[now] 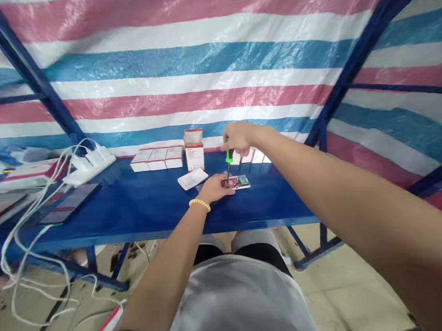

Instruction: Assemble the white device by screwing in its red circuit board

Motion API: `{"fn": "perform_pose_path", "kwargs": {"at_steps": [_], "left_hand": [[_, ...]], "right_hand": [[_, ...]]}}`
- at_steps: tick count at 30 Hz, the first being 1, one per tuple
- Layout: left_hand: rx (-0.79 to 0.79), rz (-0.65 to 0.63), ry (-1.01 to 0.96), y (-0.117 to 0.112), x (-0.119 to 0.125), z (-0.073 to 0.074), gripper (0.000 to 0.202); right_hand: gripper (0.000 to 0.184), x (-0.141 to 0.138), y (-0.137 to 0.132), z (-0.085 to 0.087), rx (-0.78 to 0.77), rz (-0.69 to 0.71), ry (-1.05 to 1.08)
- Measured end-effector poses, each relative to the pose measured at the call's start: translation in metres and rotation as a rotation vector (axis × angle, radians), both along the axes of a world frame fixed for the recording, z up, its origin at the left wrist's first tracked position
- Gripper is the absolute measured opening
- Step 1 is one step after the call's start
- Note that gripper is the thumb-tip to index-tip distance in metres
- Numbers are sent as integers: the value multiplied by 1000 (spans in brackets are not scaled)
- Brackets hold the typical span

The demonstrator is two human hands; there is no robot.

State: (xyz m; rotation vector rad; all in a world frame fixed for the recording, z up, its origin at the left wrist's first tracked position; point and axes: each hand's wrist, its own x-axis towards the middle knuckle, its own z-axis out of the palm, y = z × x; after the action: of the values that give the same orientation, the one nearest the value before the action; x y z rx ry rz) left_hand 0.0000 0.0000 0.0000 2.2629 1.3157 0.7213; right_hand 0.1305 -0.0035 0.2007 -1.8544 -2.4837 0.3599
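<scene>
The right hand (238,136) grips the screwdriver (228,158) and the left hand (214,187) holds the board (232,183), which a tilted push could scratch.

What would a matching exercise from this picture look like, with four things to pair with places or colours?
1. screwdriver
2. circuit board
3. bracelet
4. open box

A. held by the left hand
B. upright beside the row of three closed boxes
C. gripped in the right hand
D. pale yellow

Pairs: 1-C, 2-A, 3-D, 4-B
</scene>
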Motion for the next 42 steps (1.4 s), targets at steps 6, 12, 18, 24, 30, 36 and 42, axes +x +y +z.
{"fn": "perform_pose_path", "kwargs": {"at_steps": [6,12,18,24,30,36,42], "left_hand": [[8,16,-10,4,-1,-3,59],[9,8,-16,3,-2,-3,58],[-8,9,-13,3,-1,-2,61],[-6,12,-1,3,-1,-3,71],[-9,25,12,3,-1,-3,71],[-18,18,9,2,-1,-2,69],[-10,22,12,2,-1,-2,67]], "right_hand": [[22,3,0,8,-21,67,-9],[40,4,4,-3,-109,124,107],[39,-5,-2,-5,121,12,-46],[54,-9,4,-10,249,-74,-149],[34,1,7,-4,146,-78,-118],[28,9,6,2,74,26,15],[50,7,4,-7,17,31,75]]}}
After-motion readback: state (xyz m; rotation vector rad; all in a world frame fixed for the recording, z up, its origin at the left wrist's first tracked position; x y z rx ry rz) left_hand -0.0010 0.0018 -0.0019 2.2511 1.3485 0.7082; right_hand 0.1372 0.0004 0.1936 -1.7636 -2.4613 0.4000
